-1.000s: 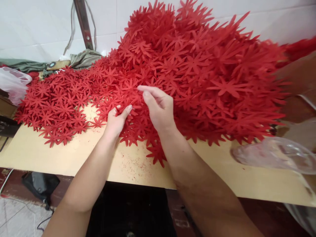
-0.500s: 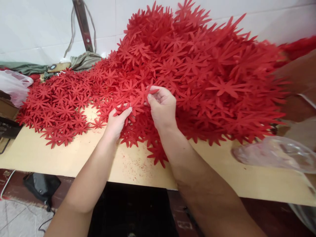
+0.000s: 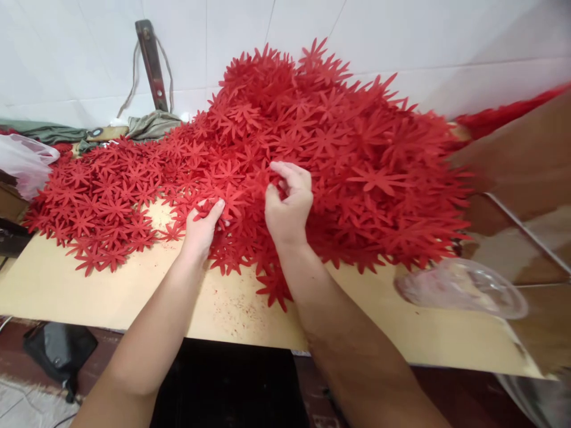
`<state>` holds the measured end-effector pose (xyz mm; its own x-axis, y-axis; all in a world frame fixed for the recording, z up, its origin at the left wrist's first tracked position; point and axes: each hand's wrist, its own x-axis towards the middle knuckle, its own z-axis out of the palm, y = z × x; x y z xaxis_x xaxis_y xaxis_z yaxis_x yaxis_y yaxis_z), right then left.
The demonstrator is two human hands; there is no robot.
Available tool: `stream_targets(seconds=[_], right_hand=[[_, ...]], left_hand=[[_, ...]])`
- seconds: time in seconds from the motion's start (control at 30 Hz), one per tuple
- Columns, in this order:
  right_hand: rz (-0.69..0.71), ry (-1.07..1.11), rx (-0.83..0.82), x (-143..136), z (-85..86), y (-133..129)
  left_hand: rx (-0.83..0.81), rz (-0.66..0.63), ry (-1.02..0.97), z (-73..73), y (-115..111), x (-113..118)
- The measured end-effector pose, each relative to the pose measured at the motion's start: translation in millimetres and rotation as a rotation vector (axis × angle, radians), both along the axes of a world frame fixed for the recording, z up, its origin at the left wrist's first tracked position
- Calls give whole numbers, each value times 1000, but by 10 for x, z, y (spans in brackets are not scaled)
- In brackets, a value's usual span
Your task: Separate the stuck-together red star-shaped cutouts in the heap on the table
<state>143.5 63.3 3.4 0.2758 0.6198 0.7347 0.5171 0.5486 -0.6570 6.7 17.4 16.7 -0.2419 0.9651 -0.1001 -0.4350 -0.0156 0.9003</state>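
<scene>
A large heap of red flower-shaped pieces [image 3: 330,142] covers the back of the pale table [image 3: 134,297]. Over its front middle, my left hand [image 3: 204,226] is closed on red flower pieces, its thumb pressed on top. To the right of it my right hand [image 3: 289,199] hovers at the heap with its fingers apart and curved, the index finger stretched out. No piece shows clearly between its thumb and fingers. The pieces behind both hands blend together, so their edges are hard to tell.
A clear plastic container [image 3: 464,288] lies at the right front, beside a cardboard box [image 3: 521,190]. White plastic bag [image 3: 27,160] at the left edge. Folded grey-green cloth [image 3: 151,126] and a dark metal bracket [image 3: 152,65] are at the back wall. A black bag [image 3: 60,351] sits below the table.
My right hand's fingers have parted from the red piece they pinched. My left hand still holds red pieces. The view has shifted, so the heap appears lower and farther left.
</scene>
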Motion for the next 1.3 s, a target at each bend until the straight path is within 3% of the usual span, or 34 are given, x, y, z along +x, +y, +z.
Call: stream_targets(seconds=[0.07, 0.17, 0.3, 0.4, 0.57, 0.8, 1.03, 1.13, 1.2, 1.3], right_hand=[[21, -52, 17, -72, 102, -104], [175, 9, -25, -208, 172, -210], [481, 177, -277, -356, 102, -240], [579, 185, -397, -410, 41, -231], [535, 234, -382, -407, 55, -221], [265, 288, -327, -255, 40, -120], [40, -5, -98, -187, 45, -91], [201, -58, -105, -253, 123, -184], [349, -83, -192, -305, 148, -228], [446, -93, -327, -360, 126, -235]], left_hand=[[-7, 2, -9, 14, -8, 13], [-4, -29, -36, 29, -23, 21], [10, -79, -114, 25, -31, 5], [5, -38, -149, 8, -29, -4], [-11, -39, -250, -12, -35, 15], [-44, 48, -60, 17, -17, 0], [-37, -58, 139, 32, -42, -4], [-48, -40, 121, -6, -25, -13], [-54, -15, 76, -28, -8, -19], [-96, 8, 8, -44, 6, -15]])
